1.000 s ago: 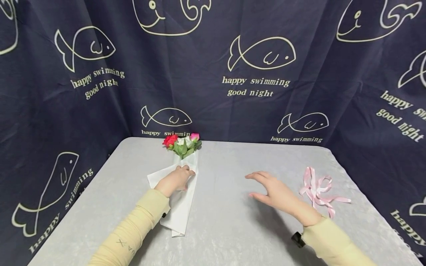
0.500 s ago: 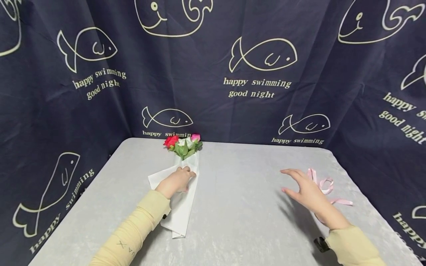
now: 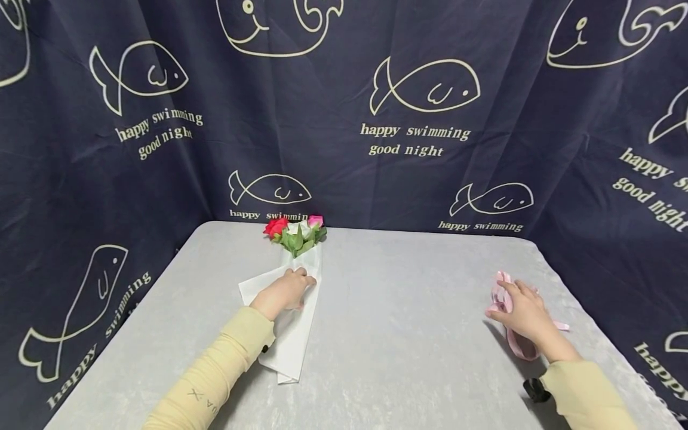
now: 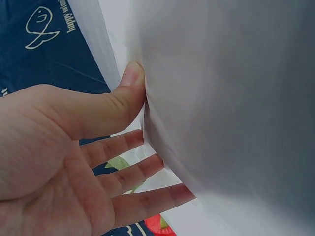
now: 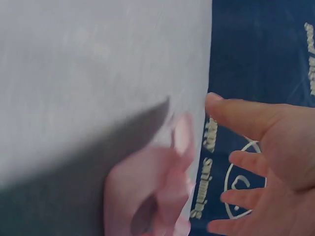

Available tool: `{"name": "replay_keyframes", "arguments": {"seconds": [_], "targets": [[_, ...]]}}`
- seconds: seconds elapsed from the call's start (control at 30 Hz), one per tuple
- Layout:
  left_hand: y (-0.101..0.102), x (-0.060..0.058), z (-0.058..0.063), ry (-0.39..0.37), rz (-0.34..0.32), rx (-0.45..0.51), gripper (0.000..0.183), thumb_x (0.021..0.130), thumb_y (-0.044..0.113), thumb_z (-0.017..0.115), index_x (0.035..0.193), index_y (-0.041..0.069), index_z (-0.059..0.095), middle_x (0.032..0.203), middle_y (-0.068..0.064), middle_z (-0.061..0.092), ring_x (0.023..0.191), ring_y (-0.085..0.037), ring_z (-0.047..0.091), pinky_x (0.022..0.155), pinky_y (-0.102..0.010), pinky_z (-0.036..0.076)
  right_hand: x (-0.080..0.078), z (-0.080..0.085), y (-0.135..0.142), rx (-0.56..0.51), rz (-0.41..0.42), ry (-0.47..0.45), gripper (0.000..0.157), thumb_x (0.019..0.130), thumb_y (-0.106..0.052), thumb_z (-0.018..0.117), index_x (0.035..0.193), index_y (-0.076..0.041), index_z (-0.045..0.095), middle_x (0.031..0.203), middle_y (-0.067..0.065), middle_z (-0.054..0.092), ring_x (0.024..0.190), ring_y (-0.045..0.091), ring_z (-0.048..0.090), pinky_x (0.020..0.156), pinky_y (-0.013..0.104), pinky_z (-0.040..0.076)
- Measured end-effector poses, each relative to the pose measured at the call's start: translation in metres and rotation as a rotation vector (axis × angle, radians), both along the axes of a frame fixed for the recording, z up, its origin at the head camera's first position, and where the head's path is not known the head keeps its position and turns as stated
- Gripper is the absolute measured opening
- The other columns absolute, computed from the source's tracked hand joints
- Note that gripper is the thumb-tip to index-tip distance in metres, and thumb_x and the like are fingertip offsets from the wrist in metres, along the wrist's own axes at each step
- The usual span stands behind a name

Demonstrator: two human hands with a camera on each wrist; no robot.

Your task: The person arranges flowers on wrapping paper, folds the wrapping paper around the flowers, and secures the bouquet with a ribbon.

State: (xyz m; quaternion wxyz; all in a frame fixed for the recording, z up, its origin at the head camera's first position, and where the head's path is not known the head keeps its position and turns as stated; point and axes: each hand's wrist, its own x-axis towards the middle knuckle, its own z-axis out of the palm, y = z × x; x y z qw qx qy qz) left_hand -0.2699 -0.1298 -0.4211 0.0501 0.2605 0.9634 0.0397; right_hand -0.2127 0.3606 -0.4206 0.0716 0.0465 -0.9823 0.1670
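Observation:
My left hand [image 3: 287,291] holds the white wrapping paper [image 3: 294,343] of a flower bouquet lying on the table. In the left wrist view the thumb [image 4: 129,93] lies at a paper edge, and the other fingertips are partly hidden behind it. Red, white and pink roses [image 3: 276,227] with green leaves stick out of the paper's far end. At the right, my right hand [image 3: 527,316] hovers over a loose pink ribbon [image 3: 521,347], fingers spread and bent. The right wrist view shows the ribbon [image 5: 147,182] on the table, apart from the thumb and fingers.
A pale grey cloth covers the table [image 3: 387,334]. Dark blue curtains [image 3: 333,119] printed with fish and words stand behind it and on both sides. The roses lie near the table's back edge.
My right hand has moved right, from the middle of the table to above the pink ribbon, and is lower now. My left hand stays on the paper.

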Motion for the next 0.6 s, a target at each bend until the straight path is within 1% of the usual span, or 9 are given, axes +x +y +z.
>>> {"name": "replay_keyframes", "arguments": {"seconds": [0.07,0.13,0.2,0.3,0.37,0.43,0.47,0.53,0.6], "targets": [[0.000,0.000,-0.001,0.001,-0.003,0.009,0.059,0.066,0.003,0.081,0.121,0.008,0.060,0.115,-0.020,0.054,0.095,-0.039,0.051,0.083,-0.046,0.047,0.001,0.000,0.007,0.003,-0.016,-0.100,0.086,0.074,-0.033,0.077,0.134,0.011,0.033,0.131,0.052,0.021,0.115,0.073,0.020,0.090,0.076,0.021],[0.001,-0.001,-0.001,-0.002,-0.005,0.010,0.059,0.067,0.003,0.081,0.121,0.008,0.060,0.116,-0.020,0.054,0.095,-0.039,0.051,0.084,-0.046,0.047,0.001,-0.001,0.012,0.007,-0.014,-0.154,0.089,0.073,-0.033,0.077,0.132,0.014,0.031,0.130,0.053,0.020,0.112,0.074,0.023,0.089,0.076,0.024],[0.001,-0.001,-0.002,-0.003,-0.004,0.009,0.059,0.067,0.003,0.081,0.121,0.008,0.060,0.116,-0.020,0.053,0.095,-0.039,0.051,0.083,-0.046,0.047,0.000,-0.002,0.016,0.006,-0.016,-0.180,0.088,0.072,-0.031,0.078,0.131,0.015,0.031,0.127,0.053,0.023,0.109,0.073,0.027,0.086,0.076,0.028],[0.001,-0.002,-0.002,-0.006,-0.001,0.000,0.059,0.067,0.004,0.081,0.122,0.009,0.060,0.116,-0.019,0.053,0.095,-0.039,0.050,0.084,-0.046,0.047,-0.002,-0.004,0.019,0.026,-0.014,-0.171,0.082,0.071,-0.029,0.078,0.127,0.016,0.038,0.121,0.049,0.035,0.106,0.068,0.035,0.084,0.071,0.033],[0.002,-0.002,-0.002,-0.011,0.002,-0.002,0.059,0.067,0.004,0.081,0.122,0.009,0.060,0.115,-0.019,0.053,0.095,-0.038,0.050,0.084,-0.046,0.047,-0.004,-0.005,0.020,0.030,-0.012,-0.161,0.074,0.070,-0.025,0.078,0.122,0.015,0.045,0.113,0.045,0.046,0.101,0.061,0.044,0.082,0.066,0.039],[0.002,-0.002,-0.002,-0.018,0.009,-0.002,0.058,0.067,0.004,0.081,0.122,0.009,0.060,0.115,-0.019,0.053,0.095,-0.038,0.050,0.083,-0.046,0.048,-0.007,-0.005,0.021,0.034,-0.010,-0.160,0.062,0.070,-0.021,0.076,0.115,0.015,0.052,0.099,0.036,0.056,0.091,0.051,0.053,0.077,0.057,0.044],[0.002,-0.002,-0.001,-0.024,0.013,-0.002,0.058,0.067,0.003,0.081,0.121,0.008,0.060,0.115,-0.019,0.053,0.095,-0.038,0.050,0.083,-0.046,0.048,-0.009,-0.005,0.021,0.029,-0.003,-0.164,0.057,0.071,-0.019,0.076,0.112,0.015,0.055,0.092,0.031,0.059,0.084,0.044,0.056,0.072,0.051,0.046],[0.002,-0.002,0.002,-0.036,0.021,0.004,0.058,0.067,0.001,0.080,0.121,0.008,0.060,0.114,-0.019,0.053,0.094,-0.037,0.050,0.082,-0.046,0.048,-0.011,-0.003,0.021,0.015,-0.003,-0.174,0.046,0.070,-0.014,0.074,0.104,0.014,0.059,0.082,0.021,0.060,0.074,0.032,0.056,0.065,0.042,0.047],[0.003,-0.002,0.005,-0.052,0.030,0.009,0.056,0.066,-0.002,0.079,0.118,0.007,0.060,0.113,-0.020,0.053,0.093,-0.036,0.051,0.081,-0.046,0.048,-0.013,-0.002,0.020,0.009,-0.001,-0.168,0.035,0.069,-0.010,0.073,0.096,0.011,0.063,0.076,0.014,0.061,0.069,0.023,0.054,0.061,0.035,0.044]]}}
